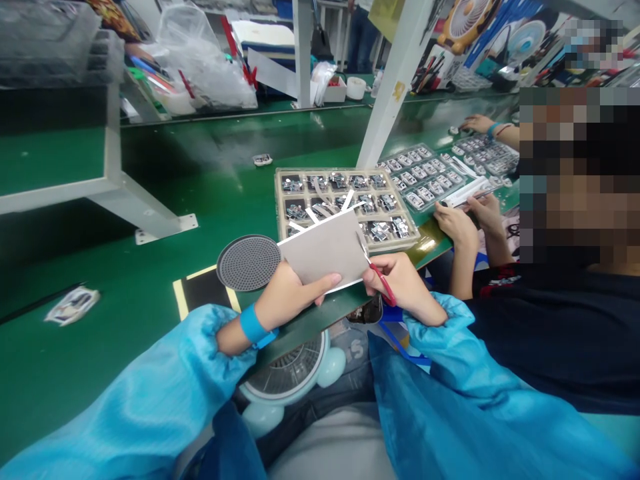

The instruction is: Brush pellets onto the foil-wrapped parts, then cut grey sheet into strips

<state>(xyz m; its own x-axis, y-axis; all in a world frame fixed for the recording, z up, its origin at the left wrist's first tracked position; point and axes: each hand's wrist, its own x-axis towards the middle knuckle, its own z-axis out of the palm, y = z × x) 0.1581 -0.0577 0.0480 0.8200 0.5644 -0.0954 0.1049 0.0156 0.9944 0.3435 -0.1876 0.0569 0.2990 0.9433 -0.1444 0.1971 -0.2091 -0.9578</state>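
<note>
A grey sheet with white edges [327,248] is held in my left hand [293,291], the thumb lying on its face. My right hand [403,283] is closed on red-handled scissors [385,288], whose blades lie against the sheet's right edge. Several narrow white strips [313,215] stick out past the far edge of the sheet. Behind it is a plastic tray [279,193] with small metallic parts in its compartments, partly hidden by the sheet. A round, dark perforated disc [249,263] lies beside my left hand, overlapping a black pad with yellow edges [207,293].
At the right, a co-worker's hands [459,225] hold a white strip near another parts tray [419,160]. A white post [395,87] rises behind my tray. A shelf leg [150,213] stands at left, near a loose white part [73,305]. Below the table edge is a fan [287,370].
</note>
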